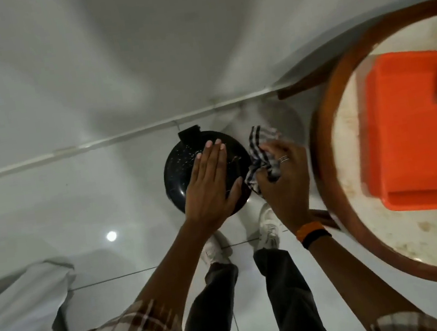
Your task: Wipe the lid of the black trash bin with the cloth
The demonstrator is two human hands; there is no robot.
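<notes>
— What is the right hand holding?
— A checked cloth. The fingers are closed tight around it, and it is all bunched up.

— Where is the lid?
— Just to the left of that hand. The round black trash bin lid has little white specks on it. The left hand lies flat on it, fingers out straight, holding nothing.

— And on the other side?
— A round table with an orange tray.
</notes>
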